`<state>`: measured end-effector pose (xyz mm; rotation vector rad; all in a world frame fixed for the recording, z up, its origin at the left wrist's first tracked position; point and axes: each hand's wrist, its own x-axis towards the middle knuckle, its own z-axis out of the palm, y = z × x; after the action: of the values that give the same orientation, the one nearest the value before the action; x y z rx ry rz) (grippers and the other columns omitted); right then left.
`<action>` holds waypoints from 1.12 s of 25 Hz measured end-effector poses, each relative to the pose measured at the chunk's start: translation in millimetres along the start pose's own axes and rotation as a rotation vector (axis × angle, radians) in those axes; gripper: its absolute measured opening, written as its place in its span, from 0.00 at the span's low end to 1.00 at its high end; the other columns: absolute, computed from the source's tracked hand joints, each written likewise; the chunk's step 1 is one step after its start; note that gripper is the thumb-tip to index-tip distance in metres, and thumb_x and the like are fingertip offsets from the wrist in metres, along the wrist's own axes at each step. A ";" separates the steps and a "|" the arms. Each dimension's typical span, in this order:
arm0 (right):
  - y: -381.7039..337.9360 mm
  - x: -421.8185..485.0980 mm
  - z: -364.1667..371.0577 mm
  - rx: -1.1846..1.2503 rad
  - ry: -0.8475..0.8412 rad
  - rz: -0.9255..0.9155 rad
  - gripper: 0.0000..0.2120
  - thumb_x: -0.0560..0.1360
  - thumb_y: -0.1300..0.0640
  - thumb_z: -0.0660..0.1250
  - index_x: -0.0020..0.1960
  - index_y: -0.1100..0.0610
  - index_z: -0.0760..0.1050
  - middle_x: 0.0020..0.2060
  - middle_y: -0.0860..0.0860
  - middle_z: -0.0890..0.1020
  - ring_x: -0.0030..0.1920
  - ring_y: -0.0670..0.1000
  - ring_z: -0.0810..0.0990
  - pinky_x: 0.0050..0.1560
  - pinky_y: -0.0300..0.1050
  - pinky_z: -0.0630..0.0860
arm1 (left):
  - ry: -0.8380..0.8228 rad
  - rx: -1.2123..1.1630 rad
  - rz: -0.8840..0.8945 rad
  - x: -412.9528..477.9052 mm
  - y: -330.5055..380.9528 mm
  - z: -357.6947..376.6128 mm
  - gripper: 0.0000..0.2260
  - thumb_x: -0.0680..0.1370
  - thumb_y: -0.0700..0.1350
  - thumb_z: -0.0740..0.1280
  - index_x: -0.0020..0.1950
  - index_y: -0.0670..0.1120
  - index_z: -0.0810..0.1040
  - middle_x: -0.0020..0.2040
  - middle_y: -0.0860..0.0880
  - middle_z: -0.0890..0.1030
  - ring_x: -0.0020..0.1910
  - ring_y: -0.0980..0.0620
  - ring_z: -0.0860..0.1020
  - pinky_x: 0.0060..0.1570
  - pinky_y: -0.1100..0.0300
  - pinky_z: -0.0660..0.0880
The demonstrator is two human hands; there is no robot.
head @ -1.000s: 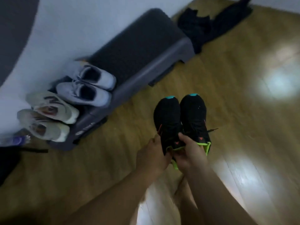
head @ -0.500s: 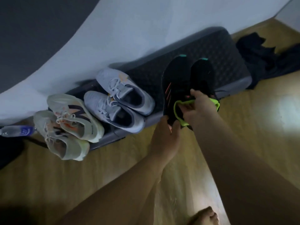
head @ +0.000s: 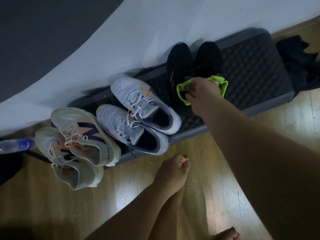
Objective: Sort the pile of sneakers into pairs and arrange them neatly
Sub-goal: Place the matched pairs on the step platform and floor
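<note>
Wooden floor (head: 121, 196) fills the near ground, with a bare foot (head: 226, 234) at the bottom edge. Just above it the left hand (head: 171, 170) hangs over the boards with its fingers curled loosely inward, gripping nothing. Beyond it a low dark step platform (head: 256, 70) runs along the pale wall (head: 121, 40), and the shoes stand on it in a row. At the left end sits the cream pair (head: 76, 144) with orange laces, its heels hanging past the platform's front edge; just beside it is the grey-white pair (head: 135, 115), side by side with toes toward the wall. Farther along, the right hand (head: 202, 92) is closed on the lime-green collars of the black pair (head: 194, 66), pinching both heels together as the shoes rest on the textured top with toes against the wall. This looks like the last placement of the sorting. To do it well, both soles should sit flat, the two black shoes should stay parallel and touching, and their heels should line up with the neighbouring pairs before the fingers let go, since a release from a tilted shoe could tip it. A water bottle (head: 15, 146) lies at the far left, and dark clothing (head: 299, 61) is heaped beyond the platform's right end.
</note>
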<state>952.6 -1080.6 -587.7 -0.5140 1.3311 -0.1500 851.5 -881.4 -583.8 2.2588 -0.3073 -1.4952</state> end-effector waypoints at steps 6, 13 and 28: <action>8.0 -49.5 -121.6 0.115 0.255 -0.207 0.11 0.78 0.62 0.65 0.59 0.56 0.71 0.49 0.58 0.82 0.44 0.51 0.83 0.39 0.43 0.80 | 0.001 0.199 0.180 15.6 71.2 21.6 0.12 0.80 0.51 0.60 0.56 0.45 0.75 0.48 0.48 0.80 0.49 0.49 0.78 0.44 0.61 0.69; 35.5 -116.1 -347.3 0.159 0.637 -0.192 0.06 0.73 0.59 0.64 0.48 0.50 0.76 0.38 0.52 0.81 0.40 0.54 0.81 0.43 0.54 0.81 | -0.087 0.604 0.446 -3.6 171.4 127.7 0.10 0.79 0.51 0.62 0.54 0.48 0.78 0.52 0.48 0.81 0.52 0.48 0.78 0.54 0.55 0.74; 360.6 -362.9 -716.2 0.279 1.007 -0.051 0.21 0.75 0.55 0.66 0.68 0.54 0.72 0.64 0.56 0.76 0.66 0.55 0.73 0.63 0.41 0.67 | -0.722 1.389 0.998 -290.8 46.3 582.0 0.07 0.78 0.47 0.66 0.52 0.45 0.79 0.49 0.46 0.81 0.48 0.47 0.78 0.49 0.59 0.72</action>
<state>115.3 -815.8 -528.0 -0.2174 2.2270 -0.6930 204.3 -931.9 -520.3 1.3907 -2.8209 -1.4761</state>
